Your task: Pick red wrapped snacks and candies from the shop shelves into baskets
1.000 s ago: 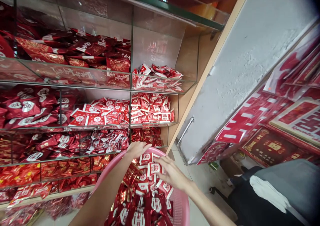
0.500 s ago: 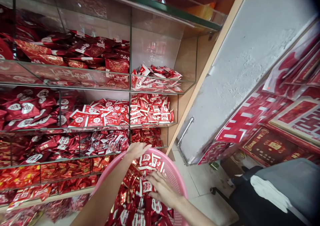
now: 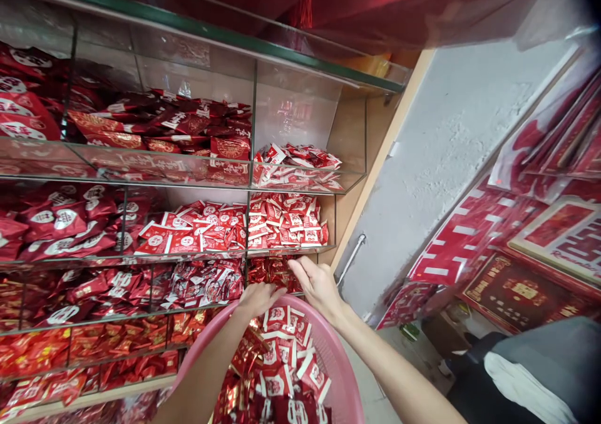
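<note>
A pink plastic basket [image 3: 345, 364] with perforated walls stands at the bottom centre, heaped with red candy packets [image 3: 277, 380], some with white edges and others dark red or gold. My left hand [image 3: 260, 300] grips the basket's far rim, its fingers bent over the edge. Above the rim on the right, clear of the packets, my right hand [image 3: 319, 284] is raised. Its fingers are loosely bent and point left, and nothing shows between them. Just behind them is a low glass compartment of shiny red packets [image 3: 270, 272].
A glass-fronted shelf rack [image 3: 201, 258] packed with red candy packets fills the left. Its wooden side panel [image 3: 378, 155] meets a grey wall [image 3: 432, 129]. Red printed packages [image 3: 451, 245] hang at right. A dark chair with a white cloth [image 3: 521, 380] stands at lower right.
My right hand has lifted off the packets in the basket and moved up to the far rim. The left hand stays at the rim. The view has tilted slightly up.
</note>
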A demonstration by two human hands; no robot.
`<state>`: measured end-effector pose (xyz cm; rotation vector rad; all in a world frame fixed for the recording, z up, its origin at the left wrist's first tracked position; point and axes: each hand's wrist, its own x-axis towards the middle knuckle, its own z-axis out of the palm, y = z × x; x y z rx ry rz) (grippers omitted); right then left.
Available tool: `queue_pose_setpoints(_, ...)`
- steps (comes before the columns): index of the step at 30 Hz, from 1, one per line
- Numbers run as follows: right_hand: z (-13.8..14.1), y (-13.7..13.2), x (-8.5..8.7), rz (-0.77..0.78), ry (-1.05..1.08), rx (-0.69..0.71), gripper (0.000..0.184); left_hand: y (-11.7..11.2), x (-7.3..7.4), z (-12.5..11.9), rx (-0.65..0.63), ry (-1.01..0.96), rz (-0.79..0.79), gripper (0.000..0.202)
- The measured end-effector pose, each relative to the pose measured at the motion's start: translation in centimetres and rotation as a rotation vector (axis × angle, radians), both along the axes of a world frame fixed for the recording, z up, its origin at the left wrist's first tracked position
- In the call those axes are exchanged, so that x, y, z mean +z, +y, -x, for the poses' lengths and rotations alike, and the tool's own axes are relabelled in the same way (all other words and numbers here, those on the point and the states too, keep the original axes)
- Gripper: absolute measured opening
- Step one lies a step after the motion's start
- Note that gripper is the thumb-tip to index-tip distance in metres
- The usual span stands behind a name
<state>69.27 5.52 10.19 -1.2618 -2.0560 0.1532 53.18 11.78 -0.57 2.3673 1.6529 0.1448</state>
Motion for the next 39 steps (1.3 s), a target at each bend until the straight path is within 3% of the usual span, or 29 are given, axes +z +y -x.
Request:
queue_pose_setpoints(6,2.5,4.4,3.5,-0.152,-0.046,-0.152,0.043,0.0,-0.2,0.1,-0.01,0.001,-0.023,0.078)
queue_pose_setpoints(13,6.3,8.1,6.2,-0.092,-0.235,-0.3,0.047,0.1,-0.4,0.2,-0.021,0.001,-0.051,0.077)
queue_pose_setpoints(18,7.5,9.6,6.2,0.01,-0.272,-0.345,0.042,0.0,-0.2,0.2,-0.003,0.005,-0.039,0.078)
queue_pose_setpoints(26,6.1,9.5,5.7,-0.007,-0.255,-0.344,0.029,-0.1,-0.1,0.2,-0.002,0.004,-0.032,0.076)
queue_pose_setpoints(34,5.9,8.7,5.0,-0.025,-0.22,-0.243,0.037,-0.3,0.4,0.1,0.009,0.006,-0.019,0.073)
queue_pose_setpoints(39,5.9,8.3,4.9,-0.006,-0.207,-0.251,0.034,-0.2,0.1,0.1,0.005,0.004,-0.039,0.074)
